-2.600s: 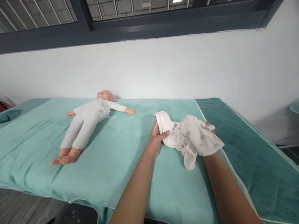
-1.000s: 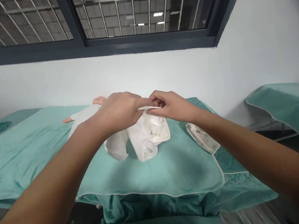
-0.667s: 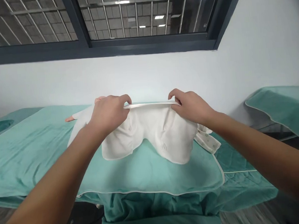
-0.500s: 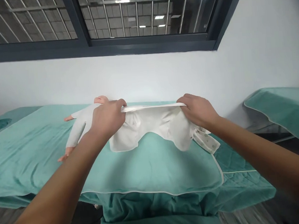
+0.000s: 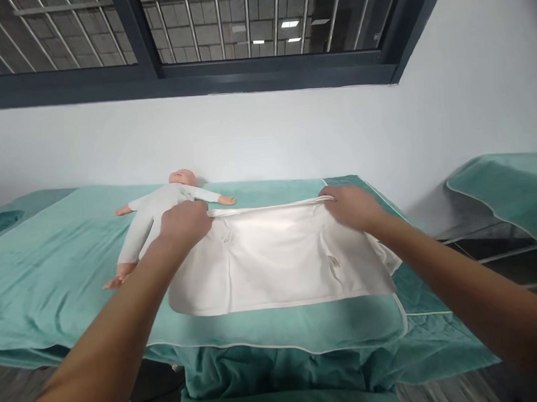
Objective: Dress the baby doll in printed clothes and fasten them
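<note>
Fingers of the left hand and right hand are clamped on the upper edge of a wide white fabric cloth, stretched taut between them. The cloth hangs over a bed covered in teal plush; whether its lower hem touches is hard to tell. Beyond the left hand, a bald baby doll in white long-sleeved clothing lies near the white wall.

Head camera (only view): forward, down over bed, toward wall.
</note>
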The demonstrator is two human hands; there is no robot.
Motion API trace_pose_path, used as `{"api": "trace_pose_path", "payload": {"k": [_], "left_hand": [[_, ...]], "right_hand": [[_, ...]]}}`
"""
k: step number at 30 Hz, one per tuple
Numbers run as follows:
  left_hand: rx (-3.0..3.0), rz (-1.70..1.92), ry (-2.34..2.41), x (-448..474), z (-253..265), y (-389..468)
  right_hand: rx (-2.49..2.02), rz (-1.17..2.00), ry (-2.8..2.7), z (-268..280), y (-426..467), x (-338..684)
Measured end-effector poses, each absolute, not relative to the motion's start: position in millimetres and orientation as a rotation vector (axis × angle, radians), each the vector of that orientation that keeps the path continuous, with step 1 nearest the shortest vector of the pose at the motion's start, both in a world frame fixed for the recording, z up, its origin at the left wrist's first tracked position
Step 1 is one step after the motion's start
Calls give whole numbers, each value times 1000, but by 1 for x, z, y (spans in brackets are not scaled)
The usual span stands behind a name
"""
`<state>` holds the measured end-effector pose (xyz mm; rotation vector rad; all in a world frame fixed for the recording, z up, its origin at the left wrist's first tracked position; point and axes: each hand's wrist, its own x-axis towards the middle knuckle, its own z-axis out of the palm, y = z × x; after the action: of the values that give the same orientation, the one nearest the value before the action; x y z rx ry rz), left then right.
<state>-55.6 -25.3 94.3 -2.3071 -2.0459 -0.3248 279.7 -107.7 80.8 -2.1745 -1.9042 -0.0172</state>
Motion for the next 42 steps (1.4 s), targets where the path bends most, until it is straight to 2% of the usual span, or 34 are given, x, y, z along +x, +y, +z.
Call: {"api": "trace_pose_path", "payload": {"k": [2,3,7,10,14,22,26,33,42], "left_hand": [[-2255,-60,-2028,-47,73,-22],[-2232,-41,-2011,-41,61,-23],[-2256,-302,-1685,-14,7,-46],[-2502,-423,-1416,3,-32,-65],[-2647,-495,-1565,10,-64,-72],[-2349,-466,-2065,12,-63,-49],[-2196,-587,-2228,19,-53,-38],[-2150,-601,-2180,26,-60,-14],[-2240,-631,-2152,33,-69,37]], "right_hand": [[-2275,-99,-1928,60,-96,267],[-2297,-157,-1923,48,-92,258],[-2079,-407,-2017,-6,-91,214],[-1814,-169,-2178,-43,-96,188],[-1913,59,-2031,-74,-90,179],[-2164,68,-1673,-79,-68,183],[-2144,-22,-1612,-76,-69,177],[-2121,-47,-1596,-76,-55,183],[-2030,101,-1533,-78,-12,187]]}}
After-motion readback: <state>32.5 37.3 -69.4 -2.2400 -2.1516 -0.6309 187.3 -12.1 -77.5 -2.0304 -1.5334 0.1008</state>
